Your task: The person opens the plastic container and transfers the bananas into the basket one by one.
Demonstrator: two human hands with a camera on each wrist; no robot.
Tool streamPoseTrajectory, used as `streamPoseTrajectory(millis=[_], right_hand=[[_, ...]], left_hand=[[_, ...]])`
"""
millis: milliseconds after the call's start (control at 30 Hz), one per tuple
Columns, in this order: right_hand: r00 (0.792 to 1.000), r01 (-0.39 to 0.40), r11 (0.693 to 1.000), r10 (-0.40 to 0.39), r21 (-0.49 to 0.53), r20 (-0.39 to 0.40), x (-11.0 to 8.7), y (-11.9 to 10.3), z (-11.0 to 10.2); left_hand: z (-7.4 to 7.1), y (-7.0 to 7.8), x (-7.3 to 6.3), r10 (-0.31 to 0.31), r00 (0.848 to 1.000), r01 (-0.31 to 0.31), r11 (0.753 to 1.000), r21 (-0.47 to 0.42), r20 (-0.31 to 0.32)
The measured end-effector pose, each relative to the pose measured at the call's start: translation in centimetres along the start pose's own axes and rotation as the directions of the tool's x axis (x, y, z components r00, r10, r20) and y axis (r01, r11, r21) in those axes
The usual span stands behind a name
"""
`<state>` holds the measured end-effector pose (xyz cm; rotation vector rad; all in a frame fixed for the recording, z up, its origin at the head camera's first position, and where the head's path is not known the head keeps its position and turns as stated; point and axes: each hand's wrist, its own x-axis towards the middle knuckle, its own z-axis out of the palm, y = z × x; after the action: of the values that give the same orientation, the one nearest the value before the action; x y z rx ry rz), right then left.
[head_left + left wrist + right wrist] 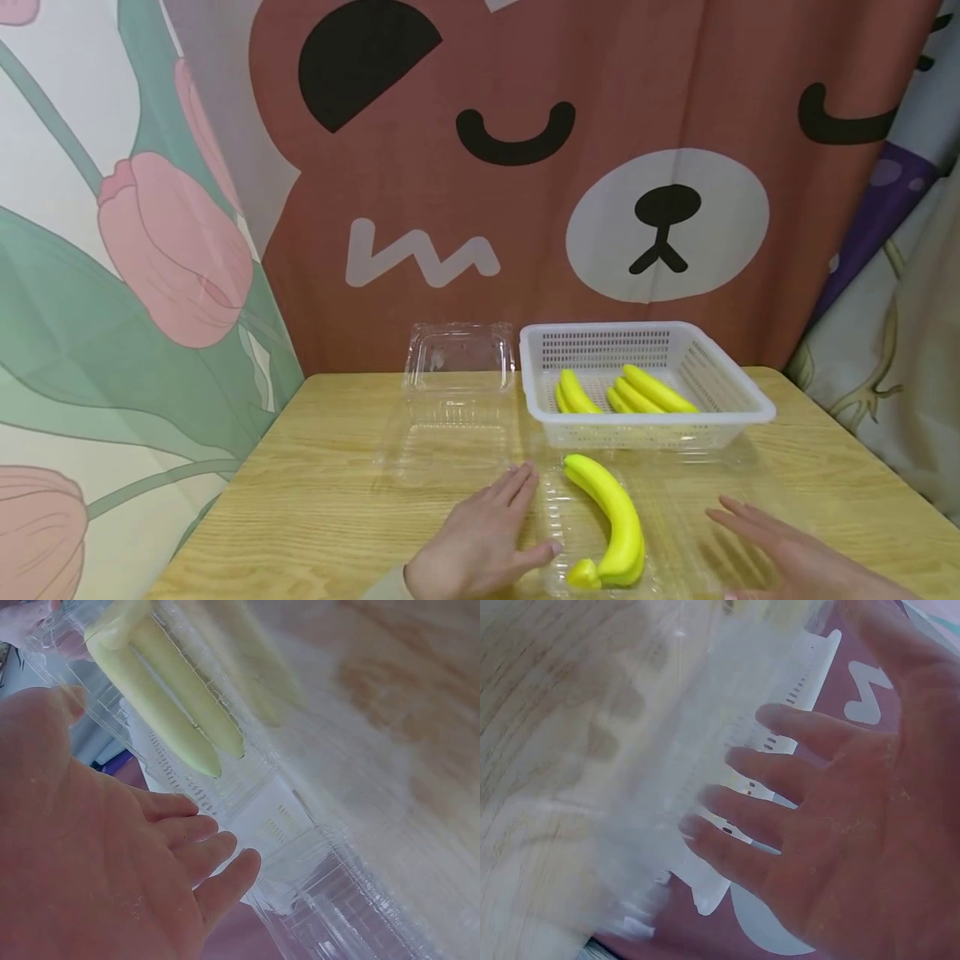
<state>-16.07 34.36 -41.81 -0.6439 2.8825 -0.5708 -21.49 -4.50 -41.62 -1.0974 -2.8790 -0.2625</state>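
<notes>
In the head view, two yellow bananas [624, 525] lie close together in a clear plastic box [553, 508] near the table's front. My left hand [480, 533] is at the box's left side, fingers straight and thumb toward the bananas; whether it touches the wall I cannot tell. To the right, my right hand [802, 554] is held above the box's clear lid part, fingers spread and holding nothing. The left wrist view shows the bananas [161, 697] beside my left palm [97, 847]. In the right wrist view my right fingers [742, 802] are extended.
Behind the box stands a white perforated basket [645, 327] with several bananas [648, 390] inside. Left of the basket another clear plastic box [457, 387] stands with its lid raised. A printed curtain [420, 183] hangs behind the wooden table [322, 467].
</notes>
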Motion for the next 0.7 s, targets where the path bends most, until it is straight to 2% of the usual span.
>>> streamPoseTrajectory(millis=[133,200,233,333,433,633,700], right_hand=[[0.987,-0.159,0.981,0.155,0.108,0.041,0.5,-1.5,-1.0],[0.976,-0.218,0.967,0.219,0.134,0.009,0.8,-2.6,-1.4],[0.973,-0.221,0.969,0.226,0.111,-0.039,1.0,-3.1,-1.4],[0.964,-0.163,0.986,0.164,0.022,-0.208,1.5,-4.6,-1.4],[0.942,-0.117,0.992,0.095,-0.051,-0.321,2.5,-6.1,-1.4],[0.945,-0.123,0.989,0.092,-0.081,-0.315,4.7,-8.8,-1.7],[0.939,-0.089,0.992,0.054,-0.088,-0.339,5.3,-9.4,-1.6]], left_hand=[[0.0,0.0,0.0,0.001,1.000,-0.001,1.000,-0.008,0.002],[0.1,0.0,0.0,0.002,1.000,-0.002,1.000,-0.002,0.001],[0.1,0.0,0.0,0.002,1.000,-0.002,1.000,0.000,0.000],[0.1,0.0,0.1,0.001,1.000,-0.001,1.000,-0.004,-0.004],[0.1,-0.1,0.0,0.000,1.000,0.000,1.000,-0.010,-0.009],[0.2,-0.1,0.1,0.000,1.000,0.000,1.000,-0.012,0.001],[0.2,-0.1,0.1,0.002,1.000,-0.002,1.000,-0.009,0.001]])
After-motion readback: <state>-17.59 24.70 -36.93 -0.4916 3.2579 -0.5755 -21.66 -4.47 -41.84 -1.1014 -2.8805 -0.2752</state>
